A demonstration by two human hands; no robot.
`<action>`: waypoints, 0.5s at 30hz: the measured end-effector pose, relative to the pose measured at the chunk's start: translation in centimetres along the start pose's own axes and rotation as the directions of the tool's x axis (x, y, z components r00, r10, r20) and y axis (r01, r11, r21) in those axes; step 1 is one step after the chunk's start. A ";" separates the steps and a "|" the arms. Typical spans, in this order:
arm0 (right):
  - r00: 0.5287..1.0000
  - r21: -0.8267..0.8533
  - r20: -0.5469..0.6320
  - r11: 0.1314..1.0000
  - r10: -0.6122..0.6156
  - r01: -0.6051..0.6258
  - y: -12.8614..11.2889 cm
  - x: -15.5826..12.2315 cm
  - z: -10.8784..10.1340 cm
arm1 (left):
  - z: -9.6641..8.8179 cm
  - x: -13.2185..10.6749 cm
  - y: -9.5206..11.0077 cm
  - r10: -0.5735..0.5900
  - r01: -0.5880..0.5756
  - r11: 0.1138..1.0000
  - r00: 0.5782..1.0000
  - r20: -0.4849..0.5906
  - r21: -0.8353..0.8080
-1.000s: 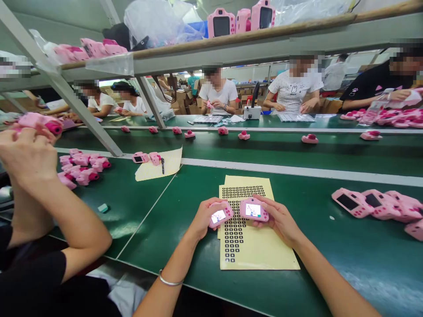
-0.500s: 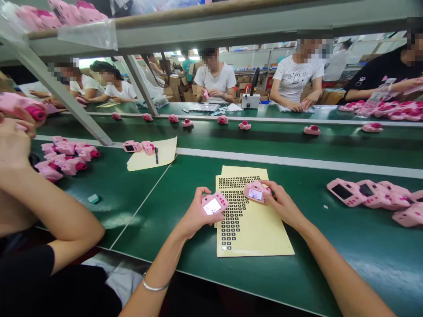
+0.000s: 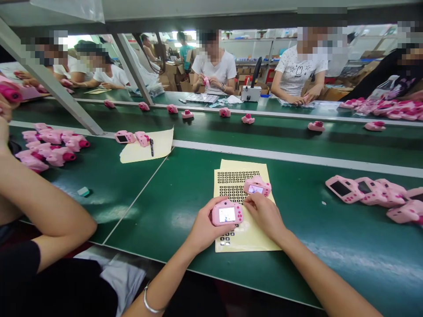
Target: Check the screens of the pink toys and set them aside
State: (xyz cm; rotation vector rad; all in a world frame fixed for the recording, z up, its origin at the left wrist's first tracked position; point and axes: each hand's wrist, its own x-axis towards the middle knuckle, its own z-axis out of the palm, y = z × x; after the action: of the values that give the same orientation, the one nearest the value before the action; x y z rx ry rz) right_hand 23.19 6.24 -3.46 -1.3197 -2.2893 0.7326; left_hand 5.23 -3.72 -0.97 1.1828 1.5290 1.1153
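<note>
You're at a long green workbench [image 3: 158, 229], with a conveyor belt [image 3: 280, 130] beyond it carrying small pink parts [image 3: 224, 112], spaced out in a row; co-workers [image 3: 214, 70] sit across the belt, and a co-worker's forearm [image 3: 42, 198] rests at your left; loose batches of pink cameras sit on either side, one batch [image 3: 51, 147] by that arm and one [image 3: 365, 191] off to your right, probably so they're in easy reach; a yellow backing sheet [image 3: 233, 189] lies flat in front of you, dotted with small black square stickers [image 3: 233, 190], likely kept flat so they're easy to get at; your left hand [image 3: 208, 224] has its fingers wrapped snugly around a pink toy camera [image 3: 227, 213], tilting the lit screen up toward you, just at the sheet's left edge; your right hand [image 3: 264, 213] rests on the sheet, fingers loosely curled and holding nothing, just below a second pink toy camera [image 3: 257, 186], which lies screen-up on the sheet.
</note>
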 end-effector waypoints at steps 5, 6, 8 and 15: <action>0.992 -0.034 0.087 0.996 0.088 -0.085 -1.1 0.3 -1.2 | 0.3 0.0 0.1 -0.003 0.003 1.000 1.000 -0.014 0.022; 0.990 -0.050 0.106 0.995 0.094 -0.089 -1.3 0.4 -1.3 | 0.3 -0.1 0.2 -0.001 0.002 1.000 1.000 -0.013 0.019; 0.984 -0.092 0.149 0.992 0.099 -0.085 -1.5 0.5 -1.5 | 0.4 -0.1 0.3 -0.002 0.002 1.000 1.000 -0.009 0.004; 0.994 0.133 0.039 0.986 -0.102 0.096 -3.5 -0.8 -1.5 | 0.7 0.0 0.2 0.011 -0.012 1.000 1.000 -0.021 -0.029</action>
State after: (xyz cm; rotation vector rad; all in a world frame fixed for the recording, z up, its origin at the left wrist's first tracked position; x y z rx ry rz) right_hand 22.09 4.46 -0.25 -1.1328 -2.2813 0.8715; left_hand 5.92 -3.63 -0.94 1.1644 1.5187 1.1575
